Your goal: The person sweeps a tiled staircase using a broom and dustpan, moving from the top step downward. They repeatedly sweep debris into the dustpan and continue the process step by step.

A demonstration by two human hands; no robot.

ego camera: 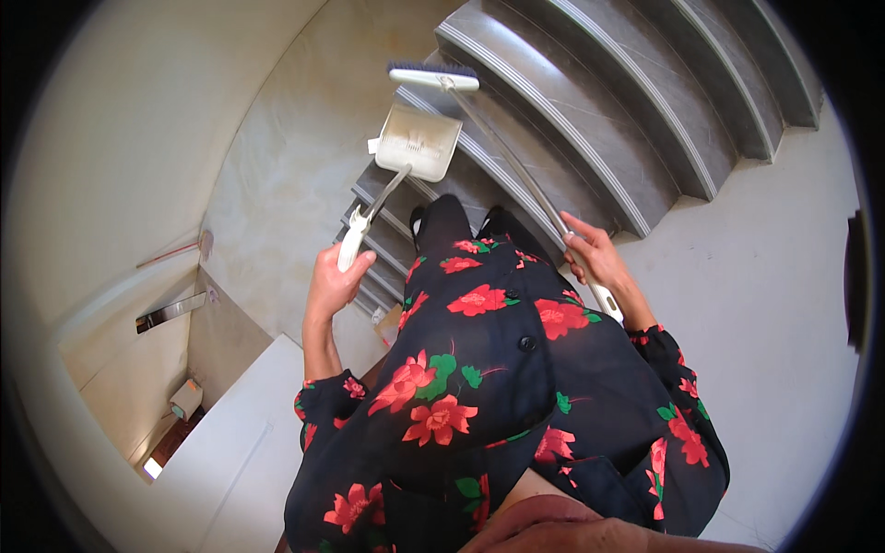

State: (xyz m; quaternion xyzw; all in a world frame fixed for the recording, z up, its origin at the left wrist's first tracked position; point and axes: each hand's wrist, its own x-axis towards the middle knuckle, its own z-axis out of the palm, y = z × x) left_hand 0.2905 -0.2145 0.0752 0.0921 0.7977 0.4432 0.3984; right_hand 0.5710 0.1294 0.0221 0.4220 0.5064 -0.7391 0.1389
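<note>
My left hand (335,280) grips the white handle of a long-handled dustpan (420,142). Its pale pan hangs over the stair edge, with some brownish dirt marks inside. In my right hand (593,254) is the metal shaft of a broom (508,155), held a little above its white grip end. The broom's white head with dark bristles (432,69) points away from me, bristles outward, beyond the dustpan. It looks raised off the steps, though the gap cannot be judged. Both my feet, in dark shoes (416,220), stand on a step below the hands.
Grey stone stairs (553,90) with ribbed nosings curve up ahead and to the right. More steps (377,259) descend at the left. A pale wall (747,276) flanks the right side. At the left, a white partition (235,428) stands beside a lower area, and a thin stick (169,254) rests there.
</note>
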